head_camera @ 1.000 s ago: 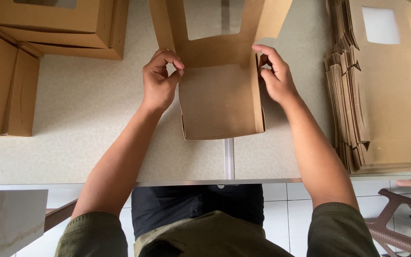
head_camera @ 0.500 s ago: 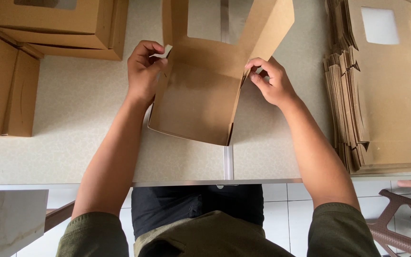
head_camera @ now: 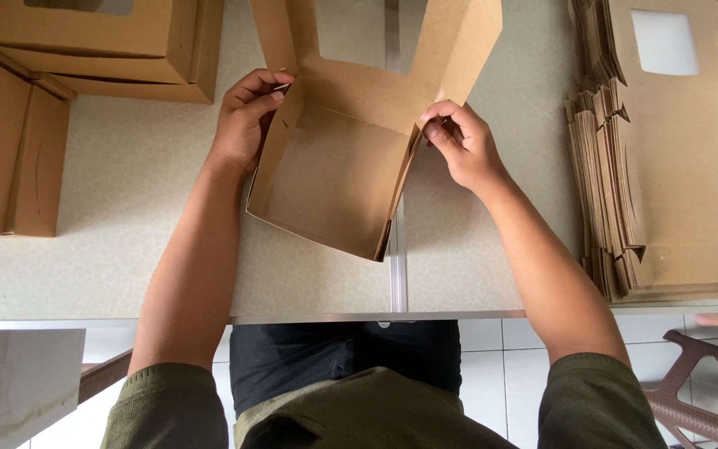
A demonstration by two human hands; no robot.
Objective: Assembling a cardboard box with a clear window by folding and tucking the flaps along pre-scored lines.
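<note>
A half-formed brown cardboard box with a window cut in its lid (head_camera: 338, 179) sits on the pale speckled tabletop (head_camera: 118, 249), straight ahead of the person and tilted a little, its open side facing up. Its near wall is raised off the surface at the lower right corner, and its tall lid panel stands up at the far side, the rectangular cut-out showing the tabletop behind it.

The left hand (head_camera: 247, 125) is at the box's far-left corner, thumb and fingers closed in a pinch on the top of the left side wall where a small flap meets it. The right hand (head_camera: 459, 141) is at the box's far-right corner, thumb and forefinger pinched together on the upper edge of the right side wall, the other fingers curled loosely behind. Both hands touch only this box.

To the left of the box, well apart, 2 assembled brown cardboard boxes (head_camera: 14, 158) lie side by side, and beyond them, at the far left, another closed brown box with a window on top (head_camera: 101, 37) rests on the tabletop. To the right of the box, a thick stack of flat unfolded brown cardboard blanks (head_camera: 675, 166) lies near the table edge, its top sheet showing a square window cut-out. A thin metal seam strip (head_camera: 398, 274) runs along the tabletop under the box toward the person.
</note>
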